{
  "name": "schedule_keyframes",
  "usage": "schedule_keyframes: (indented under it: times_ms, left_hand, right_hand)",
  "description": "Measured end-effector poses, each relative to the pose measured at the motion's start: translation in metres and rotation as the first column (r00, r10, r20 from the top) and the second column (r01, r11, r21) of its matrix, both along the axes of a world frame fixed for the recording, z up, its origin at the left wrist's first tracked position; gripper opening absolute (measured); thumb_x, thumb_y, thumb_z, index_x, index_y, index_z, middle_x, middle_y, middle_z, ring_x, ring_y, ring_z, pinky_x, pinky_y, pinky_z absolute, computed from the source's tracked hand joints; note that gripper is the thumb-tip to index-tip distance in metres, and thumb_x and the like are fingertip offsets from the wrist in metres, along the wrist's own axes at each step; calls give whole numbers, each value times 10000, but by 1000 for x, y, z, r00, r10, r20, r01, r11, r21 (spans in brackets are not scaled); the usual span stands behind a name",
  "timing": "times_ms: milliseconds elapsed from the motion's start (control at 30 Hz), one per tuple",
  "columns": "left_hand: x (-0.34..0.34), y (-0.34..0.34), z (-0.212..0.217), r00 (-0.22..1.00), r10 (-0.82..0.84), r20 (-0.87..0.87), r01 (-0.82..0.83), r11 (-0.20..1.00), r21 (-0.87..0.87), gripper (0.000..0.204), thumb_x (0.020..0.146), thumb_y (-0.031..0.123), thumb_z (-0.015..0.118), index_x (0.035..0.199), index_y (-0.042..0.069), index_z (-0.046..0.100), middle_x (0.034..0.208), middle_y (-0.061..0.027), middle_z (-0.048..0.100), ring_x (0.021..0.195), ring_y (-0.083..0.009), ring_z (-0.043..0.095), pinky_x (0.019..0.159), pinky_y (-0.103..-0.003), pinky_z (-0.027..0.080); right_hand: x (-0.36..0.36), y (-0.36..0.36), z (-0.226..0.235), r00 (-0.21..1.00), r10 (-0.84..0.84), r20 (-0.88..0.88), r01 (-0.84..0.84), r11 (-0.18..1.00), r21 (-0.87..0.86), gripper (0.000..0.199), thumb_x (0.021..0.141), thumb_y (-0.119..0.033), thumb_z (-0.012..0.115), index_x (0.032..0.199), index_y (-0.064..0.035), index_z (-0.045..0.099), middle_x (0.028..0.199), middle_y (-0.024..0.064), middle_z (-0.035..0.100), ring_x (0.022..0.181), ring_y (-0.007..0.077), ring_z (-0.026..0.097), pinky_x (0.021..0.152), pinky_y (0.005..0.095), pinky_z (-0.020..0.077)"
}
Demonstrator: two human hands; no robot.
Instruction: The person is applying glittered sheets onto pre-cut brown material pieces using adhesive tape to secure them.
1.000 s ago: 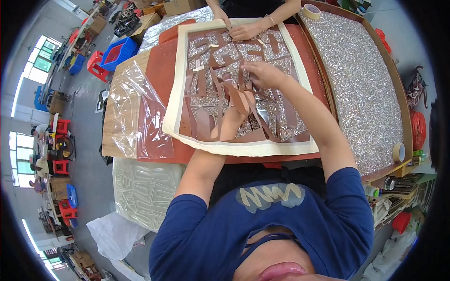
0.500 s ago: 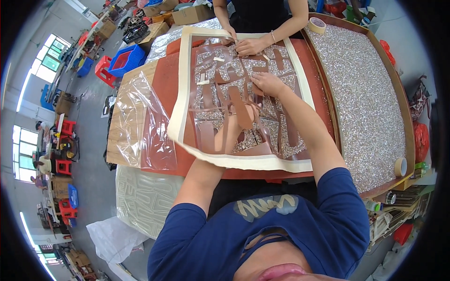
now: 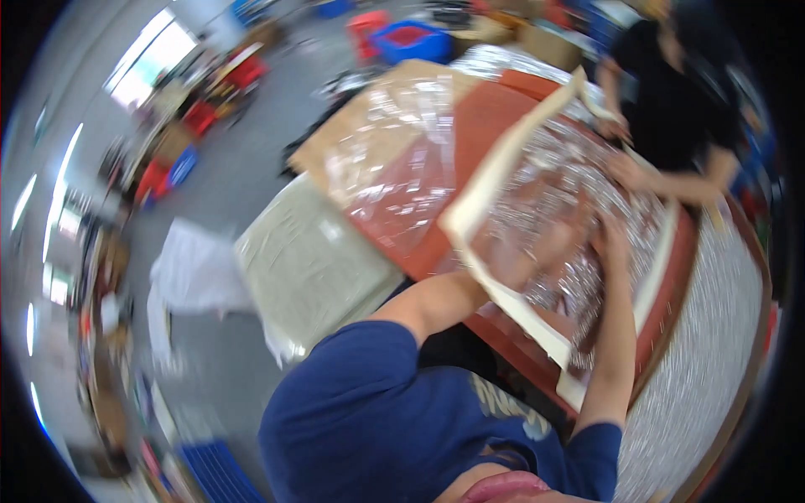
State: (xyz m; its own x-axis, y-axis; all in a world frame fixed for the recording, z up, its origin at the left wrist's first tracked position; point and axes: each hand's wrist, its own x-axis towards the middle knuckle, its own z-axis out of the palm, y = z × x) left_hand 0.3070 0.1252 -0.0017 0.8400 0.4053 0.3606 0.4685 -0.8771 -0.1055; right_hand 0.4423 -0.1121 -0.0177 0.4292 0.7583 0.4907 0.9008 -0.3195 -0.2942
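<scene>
A large sheet with a cream border lies bowed over the red-brown board, its near edge lifted. Its see-through middle carries brown cut-out pieces and glittering silvery material, all smeared by motion. My left hand reaches beneath the sheet and shows through it; its fingers are too blurred to make out. On top of the sheet, just right of it, rests my right hand, fingers down at the surface and smeared. Across the table a co-worker in black holds the far edge with one hand and lays the other hand on the sheet.
Clear plastic film covers part of the wooden panel and the red-brown board to the left. Nearer stands a grey-green wrapped stack. A wide tray of glittering chips is at the right. White plastic lies on the floor.
The whole view has swung, so the table now sits further right and tilted, and the picture is blurred. My left hand remains under the sheet and my right hand on top.
</scene>
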Motion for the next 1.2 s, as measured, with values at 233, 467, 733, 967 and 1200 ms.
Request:
schedule_keyframes:
  times_ms: [233, 467, 733, 967, 1200]
  left_hand:
    - [-87, 18, 19, 960, 264, 95, -253, 961, -115, 410, 908, 350, 507, 1216, 82, 552, 1162, -132, 594, 1078, -300, 550, 902, -442, 426]
    - [-142, 48, 45, 938, 288, 192, -244, 943, -224, 402, 904, 343, 521, 1206, 80, 560, 1138, -132, 605, 1053, -297, 565, 881, -433, 439]
    - [-204, 46, 59, 900, 304, 312, -190, 918, -347, 392, 900, 335, 538, 1194, 78, 570, 1111, -131, 617, 1024, -293, 582, 857, -424, 455]
    - [-189, 52, 57, 871, 326, 368, -130, 874, -467, 383, 896, 328, 552, 1184, 76, 578, 1087, -131, 628, 998, -290, 597, 837, -415, 468]
    - [-39, 57, 3, 921, 68, 383, 243, 669, -702, 375, 892, 322, 566, 1174, 74, 587, 1064, -131, 638, 973, -287, 611, 816, -406, 482]
  right_hand:
    - [2, -9, -13, 993, -15, 116, 18, 999, -29, 412, 812, -23, 506, 1222, -28, 543, 1116, 169, 611, 1023, 342, 551, 907, 413, 428]
    - [-6, -2, -8, 985, -24, 172, 22, 1000, 15, 427, 798, -8, 519, 1221, -57, 548, 1119, 149, 595, 1008, 333, 553, 892, 407, 443]
    - [-6, -2, -4, 986, -1, 168, -2, 1000, 16, 411, 782, -61, 572, 1191, -28, 553, 1095, 146, 602, 1006, 330, 556, 865, 396, 461]
    - [9, -12, -19, 994, -79, 81, 62, 979, 193, 306, 903, -123, 540, 1187, -11, 553, 1030, 161, 632, 853, 331, 615, 749, 381, 510]
    - [10, 2, -19, 911, -91, -401, 220, 932, 287, 275, 952, -184, 494, 1173, -75, 615, 1068, 147, 664, 921, 272, 654, 831, 340, 486]
